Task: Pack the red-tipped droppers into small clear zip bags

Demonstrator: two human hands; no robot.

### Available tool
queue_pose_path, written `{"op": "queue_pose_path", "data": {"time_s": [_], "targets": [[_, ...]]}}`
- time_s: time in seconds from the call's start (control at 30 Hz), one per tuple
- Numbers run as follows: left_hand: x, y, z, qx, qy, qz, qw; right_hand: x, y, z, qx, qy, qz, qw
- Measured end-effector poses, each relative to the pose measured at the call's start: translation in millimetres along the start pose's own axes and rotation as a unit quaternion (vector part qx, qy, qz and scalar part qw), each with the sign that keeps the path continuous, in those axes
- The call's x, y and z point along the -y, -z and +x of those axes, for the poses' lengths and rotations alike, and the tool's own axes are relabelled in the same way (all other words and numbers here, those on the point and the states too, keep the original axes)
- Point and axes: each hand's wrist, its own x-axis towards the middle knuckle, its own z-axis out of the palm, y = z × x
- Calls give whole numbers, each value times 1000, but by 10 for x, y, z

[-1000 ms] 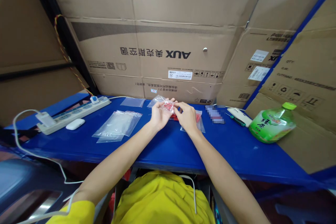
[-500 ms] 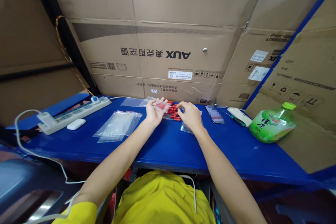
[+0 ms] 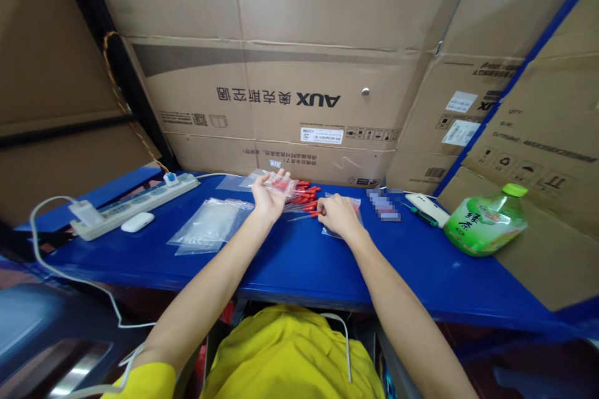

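phone [image 3: 384, 205]: blurred out, near the table's [image 3: 299, 262] far edge
right hand's [image 3: 337, 216] fingertips: hidden

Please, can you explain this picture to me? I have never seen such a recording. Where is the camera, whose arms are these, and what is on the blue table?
The camera sits on a person's head and looks down, so both arms are that person's own. The left hand holds a small clear bag with red pieces inside. The right hand touches loose red-tipped pins on the blue table. Also there: empty clear bags, a white power strip, a green bottle lying on its side, and cardboard boxes behind.
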Motion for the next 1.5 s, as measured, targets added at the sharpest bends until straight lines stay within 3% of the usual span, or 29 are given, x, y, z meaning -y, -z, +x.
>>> {"op": "queue_pose_path", "data": {"time_s": [0.2,0.37,0.47,0.9,1.13,1.5], "targets": [[-121,-18,33,16,-34,-36,999,-91,180,18,-57,-4,124,991],[-207,-34,45,17,-86,-66,994,-54,352,28,-201,-9,284,938],[-208,-34,44,13,-89,-71,993,10,400,21,-244,-2,324,914],[217,-46,-147,51,4,-7,999,304,210,-6,-155,60,337,927],[343,-48,-246,89,46,23,995,405,114,-3,-183,11,336,924],[362,-38,-240,84,68,27,994,396,57,18,-184,-18,395,900]]}}
